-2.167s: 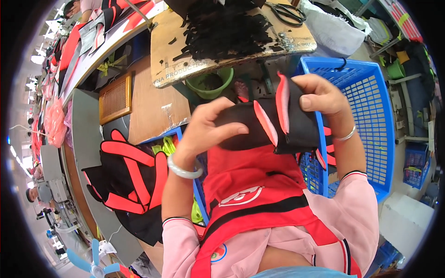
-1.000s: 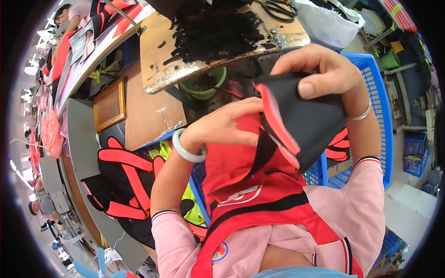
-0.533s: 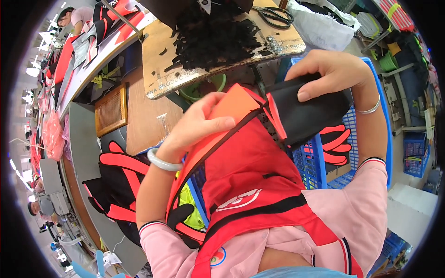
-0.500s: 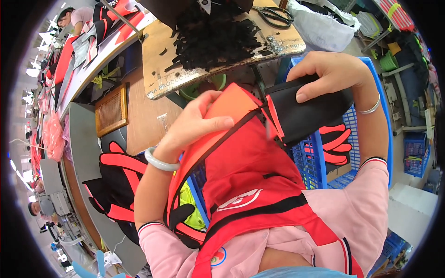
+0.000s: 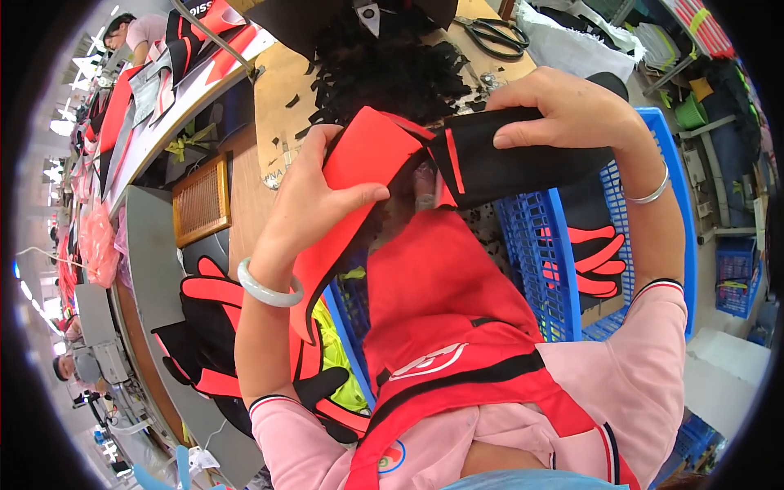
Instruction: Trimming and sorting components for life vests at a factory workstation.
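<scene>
My left hand point(image 5: 306, 192) grips a bright red fabric piece point(image 5: 371, 147) with black edging, thumb on top and fingers behind. Its long tail hangs down along my left forearm. A black fabric piece point(image 5: 506, 167) with a narrow red strip is pinched in my right hand point(image 5: 563, 114), the thumb on its upper face. The two pieces meet between my hands; whether they are sewn together there I cannot tell. Both are held above my lap, at the near edge of the wooden work board point(image 5: 282, 90).
Black scraps point(image 5: 384, 77) pile up on the board beneath a pointed metal machine part point(image 5: 369, 18). Black-handled scissors point(image 5: 494, 37) lie to their right. A blue basket point(image 5: 539, 261) with red-and-black pieces stands at my right. More such pieces point(image 5: 212, 327) lie at my left.
Both hands have moved forward, away from my body, carrying the fabric from over my apron to the near edge of the board. The red piece is tilted more upright.
</scene>
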Available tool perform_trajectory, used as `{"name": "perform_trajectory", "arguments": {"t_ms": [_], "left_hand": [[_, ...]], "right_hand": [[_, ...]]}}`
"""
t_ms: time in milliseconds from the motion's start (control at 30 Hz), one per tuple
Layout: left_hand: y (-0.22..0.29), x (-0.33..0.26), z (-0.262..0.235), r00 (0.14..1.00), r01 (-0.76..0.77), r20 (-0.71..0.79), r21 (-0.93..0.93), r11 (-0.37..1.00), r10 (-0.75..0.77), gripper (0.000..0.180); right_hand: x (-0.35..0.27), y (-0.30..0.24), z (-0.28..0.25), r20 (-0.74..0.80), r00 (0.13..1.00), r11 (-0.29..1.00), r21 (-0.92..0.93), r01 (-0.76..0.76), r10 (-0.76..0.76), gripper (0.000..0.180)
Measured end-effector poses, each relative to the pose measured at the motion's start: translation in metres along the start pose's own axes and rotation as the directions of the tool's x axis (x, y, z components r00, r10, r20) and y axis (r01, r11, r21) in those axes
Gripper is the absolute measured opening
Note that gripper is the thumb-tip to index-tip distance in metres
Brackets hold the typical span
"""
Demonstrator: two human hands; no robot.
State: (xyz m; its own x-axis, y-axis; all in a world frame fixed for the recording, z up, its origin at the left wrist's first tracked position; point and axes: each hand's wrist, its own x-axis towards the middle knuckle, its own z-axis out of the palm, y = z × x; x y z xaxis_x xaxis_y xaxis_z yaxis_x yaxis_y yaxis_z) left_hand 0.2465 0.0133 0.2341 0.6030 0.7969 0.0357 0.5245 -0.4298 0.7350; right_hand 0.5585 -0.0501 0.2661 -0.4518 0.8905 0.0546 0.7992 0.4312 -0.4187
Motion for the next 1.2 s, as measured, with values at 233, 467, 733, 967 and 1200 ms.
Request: {"name": "perform_trajectory", "arguments": {"t_ms": [233,467,733,967,1200], "left_hand": [[0.013,0.021,-0.001,0.983,0.177,-0.111,0.387,0.905,-0.145,0.060],[-0.022,0.002,-0.005,0.947,0.204,0.299,-0.282,0.938,-0.116,0.067],[-0.039,-0.038,0.030,0.924,0.282,0.363,-0.434,0.856,-0.121,0.080],[-0.013,-0.065,0.063,0.809,0.049,0.515,-0.540,0.840,0.284,0.107],[0.011,-0.085,0.110,0.948,-0.287,0.011,-0.398,0.871,0.318,0.040]], "right_hand": [[0.022,0.001,0.005,-0.030,0.998,0.996,-0.066,-0.056,0.055,0.035],[0.000,-0.008,0.010,0.056,0.998,0.994,0.113,-0.001,-0.005,0.031],[-0.034,-0.019,0.021,0.163,0.986,0.859,0.502,-0.106,0.026,0.036],[-0.053,-0.037,0.040,0.301,0.951,0.659,0.703,-0.269,0.066,0.033],[-0.075,-0.042,0.089,0.338,0.935,0.259,0.899,-0.354,0.107,0.031]]}}
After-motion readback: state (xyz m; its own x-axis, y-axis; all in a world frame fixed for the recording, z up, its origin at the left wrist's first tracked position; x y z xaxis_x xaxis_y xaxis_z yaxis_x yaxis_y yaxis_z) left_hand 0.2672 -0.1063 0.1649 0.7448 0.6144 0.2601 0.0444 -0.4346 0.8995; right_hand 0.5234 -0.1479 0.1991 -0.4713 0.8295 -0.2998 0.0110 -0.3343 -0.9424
